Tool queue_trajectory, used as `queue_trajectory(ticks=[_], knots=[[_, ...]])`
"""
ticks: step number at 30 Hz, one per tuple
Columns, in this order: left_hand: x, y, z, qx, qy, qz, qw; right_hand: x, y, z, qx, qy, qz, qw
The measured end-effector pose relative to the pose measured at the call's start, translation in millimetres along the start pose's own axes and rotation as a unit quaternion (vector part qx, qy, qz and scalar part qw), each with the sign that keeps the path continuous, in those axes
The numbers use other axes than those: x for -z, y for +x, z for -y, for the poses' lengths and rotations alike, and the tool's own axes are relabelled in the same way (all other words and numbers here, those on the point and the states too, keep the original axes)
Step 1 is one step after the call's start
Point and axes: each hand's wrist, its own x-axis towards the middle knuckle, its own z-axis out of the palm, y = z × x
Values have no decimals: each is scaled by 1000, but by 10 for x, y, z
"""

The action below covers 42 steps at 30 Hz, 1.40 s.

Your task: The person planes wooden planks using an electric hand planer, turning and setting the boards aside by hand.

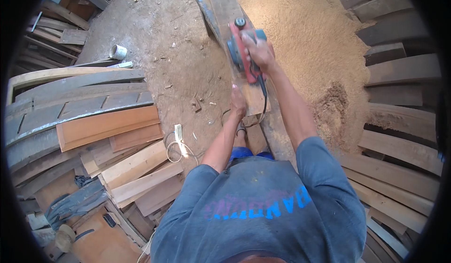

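Note:
A red and teal electric hand planer [246, 51] rests on a long wooden board [257, 99] that runs away from me on a narrow bench [203, 7]. My right hand [260, 54] is closed round the planer's rear handle, and a dark power cord [263, 94] trails from its back end. Lower down, my left hand [238, 102] grips the board's left edge near its close end, thumb lying along the side. Some of its fingers are hidden beneath. The planer looks slightly blurred.
Sawdust and shavings [300, 33] cover the ground to the right. Stacked planks [399, 122] line the right side; more boards [108, 127] pile up at left. A white cup [118, 52] lies on the dirt floor, and a pale cable [176, 152] loops near my left arm.

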Motion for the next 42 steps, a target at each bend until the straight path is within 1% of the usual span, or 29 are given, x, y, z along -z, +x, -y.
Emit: queue_trajectory(ticks=[1,2,3,4,5,7,8,9,11,12,13,15,16,18,20,21,22,24,25,26,28,31,34,36,37,42], knots=[[89,74,129,-30,-117,85,989,6,-202,-118,-17,6,9,1000],[176,156,266,-59,-230,171,956,15,-449,-208,-34,7,21,999],[243,215,372,-83,-338,253,903,21,-729,-294,-53,9,32,998],[276,237,416,-104,-438,330,830,24,-1026,-376,-40,-13,32,999],[290,151,422,25,-274,-2,961,31,-1320,-470,-27,-35,32,999],[328,65,356,96,-275,-63,955,94,-1847,-833,-9,-92,36,995],[383,14,350,134,-273,-95,948,100,-2163,-868,-8,-108,31,994],[579,115,595,129,-285,-48,948,112,-2423,-885,-7,-126,25,992],[420,-22,422,126,-352,-71,925,138,-2744,-1074,-8,-131,15,991],[335,-71,282,121,-385,-82,911,119,-2743,-1035,8,-154,-1,988],[292,-121,209,128,-370,-88,916,98,-2742,-986,24,-177,-18,984],[240,-184,89,141,-337,-98,926,28,-2465,-860,7,-152,-10,988],[288,-147,162,118,-362,-35,924,-7,-2280,-791,-1,-140,-5,990],[432,-49,384,69,-408,91,906,-86,-1830,-614,52,-150,-23,987],[384,-54,335,46,-371,87,923,-182,-1285,-501,119,-137,-30,983],[345,-57,322,33,-354,85,931,-233,-981,-405,101,-162,-40,981],[322,-56,329,52,-356,47,932,-274,-662,-297,83,-186,-50,978],[312,-61,360,90,-356,-32,930,-315,19,-124,90,-192,-39,976],[318,-62,365,110,-355,-71,926,-350,355,-28,82,-173,-45,980],[312,-68,368,118,-348,-81,926,-375,670,47,72,-155,-52,984],[313,-74,375,134,-339,-101,926,-435,1215,114,73,-71,-54,993],[483,-152,540,124,-227,10,966,-451,1121,449,9,-48,-25,998],[531,-234,546,162,-225,2,961,-362,1161,271,-18,-20,28,999],[583,-234,561,172,-205,5,963,-360,1039,107,5,-20,22,1000],[606,-226,566,176,-195,7,965,-368,925,67,18,-21,18,999],[617,-238,520,203,-193,-23,960,-385,-49,-164,1,25,37,999]])
